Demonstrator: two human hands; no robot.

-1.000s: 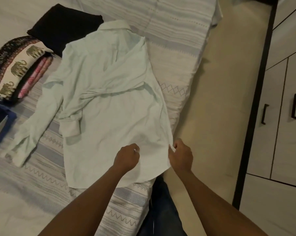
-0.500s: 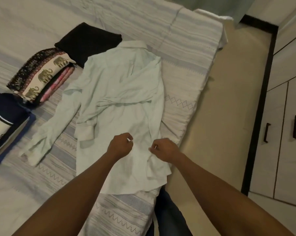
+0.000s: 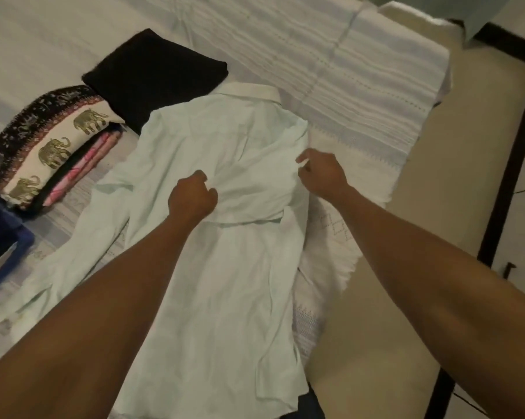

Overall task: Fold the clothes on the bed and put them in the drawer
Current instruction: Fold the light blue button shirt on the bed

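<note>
Mint-pale and lying flat on the bed under both hands, with the collar beyond the fingers and the hem running back beneath the forearms. Bunching the middle of the shirt in the left hand, fingers curled tight on the fabric. Pinching the shirt's right edge in the right hand, fingers clamped together on the cloth. Trailing one loose sleeve out to the left of the left fingers. Crowding in beyond and left of those fingers: a folded black garment touching the shirt's shoulder, an elephant-print stack with pink cloth under it, a navy item at the frame's edge. Showing bare floor right of the right fingers, and a dark cabinet frame past it.
</note>
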